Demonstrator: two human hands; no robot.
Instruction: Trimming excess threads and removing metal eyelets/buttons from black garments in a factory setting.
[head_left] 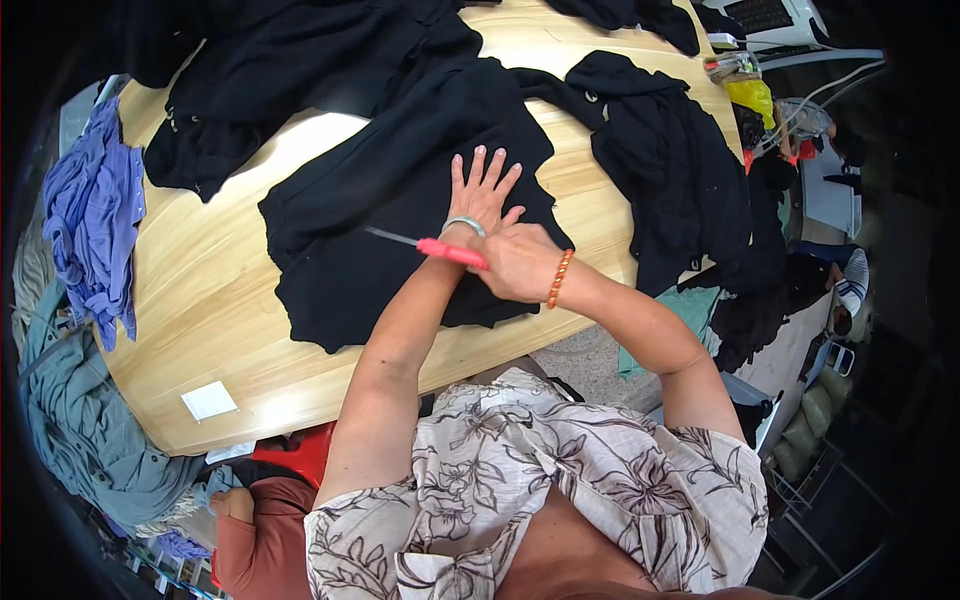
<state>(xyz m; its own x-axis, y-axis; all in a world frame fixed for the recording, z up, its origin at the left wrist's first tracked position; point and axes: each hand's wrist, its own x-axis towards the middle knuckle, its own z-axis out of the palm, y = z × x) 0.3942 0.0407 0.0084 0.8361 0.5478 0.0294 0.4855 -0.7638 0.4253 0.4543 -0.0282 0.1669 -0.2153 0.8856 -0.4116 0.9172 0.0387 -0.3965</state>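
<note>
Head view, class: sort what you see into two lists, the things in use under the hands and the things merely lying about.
In use:
left hand, flat on the black fabric garment
right hand, holding the red-handled tool with a thin metal blade

Lying about:
blue-purple crumpled cloth
small white square card
second black garment
yellow bag

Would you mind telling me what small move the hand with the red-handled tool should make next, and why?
Probably bring the tool's metal tip down onto the black garment just left of the flat left hand. The right hand holds the red handle across the left wrist, its tip over the cloth, while the left hand's spread palm presses the fabric against the wooden table.
</note>
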